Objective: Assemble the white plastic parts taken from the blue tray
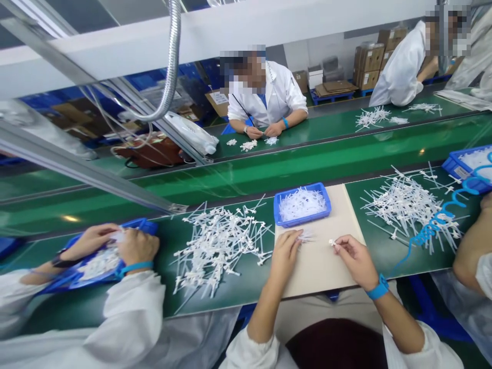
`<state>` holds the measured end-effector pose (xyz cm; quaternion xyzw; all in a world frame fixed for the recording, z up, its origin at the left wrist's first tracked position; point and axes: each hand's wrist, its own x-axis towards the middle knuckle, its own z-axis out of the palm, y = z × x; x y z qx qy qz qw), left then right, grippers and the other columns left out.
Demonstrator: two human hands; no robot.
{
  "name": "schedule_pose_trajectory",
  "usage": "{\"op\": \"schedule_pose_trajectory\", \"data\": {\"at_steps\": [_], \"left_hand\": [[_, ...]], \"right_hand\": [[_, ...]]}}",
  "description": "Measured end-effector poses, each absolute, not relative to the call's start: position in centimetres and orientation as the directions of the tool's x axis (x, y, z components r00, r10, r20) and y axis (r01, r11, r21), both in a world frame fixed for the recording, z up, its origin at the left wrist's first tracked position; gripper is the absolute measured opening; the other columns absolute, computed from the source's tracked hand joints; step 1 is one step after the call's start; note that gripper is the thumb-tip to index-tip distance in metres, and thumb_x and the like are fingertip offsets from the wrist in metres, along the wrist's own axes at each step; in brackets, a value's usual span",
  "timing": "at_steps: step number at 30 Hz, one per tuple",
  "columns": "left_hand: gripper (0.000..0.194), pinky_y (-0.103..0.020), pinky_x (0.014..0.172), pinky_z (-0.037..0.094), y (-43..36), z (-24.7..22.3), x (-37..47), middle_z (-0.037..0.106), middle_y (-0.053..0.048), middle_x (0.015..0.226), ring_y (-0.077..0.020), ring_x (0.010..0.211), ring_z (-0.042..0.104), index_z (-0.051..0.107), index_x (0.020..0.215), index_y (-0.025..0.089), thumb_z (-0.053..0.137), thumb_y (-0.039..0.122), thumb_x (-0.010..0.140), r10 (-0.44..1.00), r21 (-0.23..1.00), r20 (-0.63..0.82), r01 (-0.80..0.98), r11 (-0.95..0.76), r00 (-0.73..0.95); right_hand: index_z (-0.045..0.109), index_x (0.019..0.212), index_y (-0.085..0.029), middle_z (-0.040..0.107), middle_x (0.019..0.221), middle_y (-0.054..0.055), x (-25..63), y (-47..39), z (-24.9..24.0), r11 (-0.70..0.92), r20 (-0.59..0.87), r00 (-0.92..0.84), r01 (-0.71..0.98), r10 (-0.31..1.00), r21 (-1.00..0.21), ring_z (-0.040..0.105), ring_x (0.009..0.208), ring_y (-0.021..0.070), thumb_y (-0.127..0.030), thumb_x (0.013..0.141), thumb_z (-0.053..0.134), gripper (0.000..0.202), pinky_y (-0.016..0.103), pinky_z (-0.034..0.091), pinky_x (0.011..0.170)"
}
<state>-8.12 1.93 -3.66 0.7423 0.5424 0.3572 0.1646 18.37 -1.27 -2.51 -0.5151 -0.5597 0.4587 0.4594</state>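
Pinching one small white part [331, 242]: right hand [355, 260] | left hand [285, 252] apparently gripping thin pieces [306, 237] | one blue tray [302, 204]

The scene is bright and evenly lit from overhead, with soft, faint shadows. Small glare spots gleam on the green conveyor belt [307, 154], one beyond the blue tray [302, 204] to its right, another far to its left. Straight lines bow toward the edges in wide-angle distortion. Motion blur softens the fine white parts; faces beyond the belt are pixelated.
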Motion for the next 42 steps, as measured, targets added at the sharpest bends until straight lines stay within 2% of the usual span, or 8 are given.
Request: {"op": "schedule_pose_trajectory", "data": {"at_steps": [8, 14, 16, 21, 27, 31, 36, 42], "left_hand": [[0.043, -0.048, 0.110, 0.053, 1.6, -4.5, -8.3, 0.068, -0.012, 0.137, -0.0275, 0.126, 0.063, 0.064, 0.149, 0.027, 0.050, 0.020, 0.108, 0.909, 0.546, 0.361, 0.743, -0.386, 0.206], [0.043, -0.051, 0.111, 0.049, 1.5, -4.6, -7.7, 0.067, -0.015, 0.137, -0.0299, 0.126, 0.061, 0.067, 0.146, 0.026, 0.053, 0.016, 0.106, 0.913, 0.553, 0.360, 0.744, -0.376, 0.193], [0.044, -0.052, 0.112, 0.048, 1.6, -4.5, -7.6, 0.067, -0.014, 0.138, -0.0300, 0.127, 0.061, 0.067, 0.146, 0.028, 0.054, 0.016, 0.106, 0.915, 0.569, 0.359, 0.735, -0.370, 0.182], [0.045, -0.048, 0.113, 0.049, 2.0, -4.6, -7.7, 0.066, -0.013, 0.137, -0.0287, 0.129, 0.060, 0.065, 0.149, 0.028, 0.053, 0.017, 0.107, 0.914, 0.591, 0.357, 0.712, -0.380, 0.192], [0.054, -0.051, 0.116, 0.048, 2.9, -4.0, -8.1, 0.063, -0.013, 0.142, -0.0302, 0.132, 0.058, 0.052, 0.161, 0.028, 0.052, 0.019, 0.108, 0.923, 0.586, 0.300, 0.717, -0.379, 0.242], [0.059, -0.049, 0.120, 0.046, 3.0, -2.7, -8.9, 0.059, -0.013, 0.148, -0.0295, 0.137, 0.057, 0.046, 0.164, 0.031, 0.058, 0.025, 0.107, 0.921, 0.618, 0.276, 0.683, -0.389, 0.275], [0.048, -0.047, 0.120, 0.047, 1.4, -1.9, -10.7, 0.061, -0.012, 0.147, -0.0281, 0.139, 0.058, 0.056, 0.155, 0.029, 0.058, 0.027, 0.108, 0.910, 0.614, 0.327, 0.674, -0.411, 0.257], [0.023, -0.035, 0.097, 0.056, -2.0, -2.3, -11.6, 0.073, -0.009, 0.113, -0.0220, 0.108, 0.069, 0.075, 0.125, 0.025, 0.059, 0.029, 0.109, 0.855, 0.551, 0.316, 0.654, -0.519, 0.412]], "right_hand": [[0.072, 0.100, -0.024, 0.078, 0.095, 0.006, 17.9, -1.3, -1.3, 0.105, 0.080, -0.104, 0.272, 0.991, -0.956, 0.072, 0.088, 0.0249, -0.042, 0.101, 0.066, 0.019, 0.037, 0.055, 0.083], [0.070, 0.104, -0.026, 0.080, 0.097, 0.001, 13.6, -4.3, -0.2, 0.104, -0.002, -0.557, 0.159, 0.831, -0.982, 0.075, 0.087, 0.0206, -0.028, 0.103, 0.062, 0.008, 0.030, 0.056, 0.081], [0.069, 0.104, -0.027, 0.080, 0.101, 0.001, 12.4, -5.1, -0.1, 0.127, 0.003, -0.624, 0.154, 0.782, -0.980, 0.075, 0.089, 0.0204, -0.024, 0.103, 0.061, 0.009, 0.030, 0.056, 0.082], [0.067, 0.105, -0.027, 0.080, 0.101, 0.003, 11.8, -5.2, -0.4, 0.153, 0.041, -0.560, 0.154, 0.827, -0.976, 0.077, 0.094, 0.0239, -0.025, 0.102, 0.061, 0.007, 0.035, 0.060, 0.088], [0.063, 0.104, -0.027, 0.078, 0.126, 0.010, 13.1, -4.2, -0.8, 0.093, 0.008, -0.478, 0.153, 0.878, -0.984, 0.072, 0.127, 0.0282, -0.029, 0.105, 0.056, 0.006, 0.045, 0.057, 0.108], [0.062, 0.105, -0.027, 0.076, 0.131, 0.012, 13.6, -4.1, -1.4, 0.037, -0.004, -0.432, 0.086, 0.902, -0.996, 0.069, 0.133, 0.0278, -0.034, 0.105, 0.057, 0.008, 0.048, 0.054, 0.113], [0.063, 0.104, -0.027, 0.077, 0.128, 0.012, 13.9, -4.4, -1.7, 0.003, -0.004, -0.382, 0.018, 0.924, -1.000, 0.069, 0.132, 0.0282, -0.042, 0.106, 0.060, 0.015, 0.047, 0.055, 0.112], [0.065, 0.101, -0.024, 0.080, 0.109, 0.010, 13.8, -4.3, -1.6, -0.099, -0.077, -0.301, -0.059, 0.951, -0.993, 0.077, 0.103, 0.0258, -0.052, 0.102, 0.066, 0.028, 0.040, 0.061, 0.091]]}}
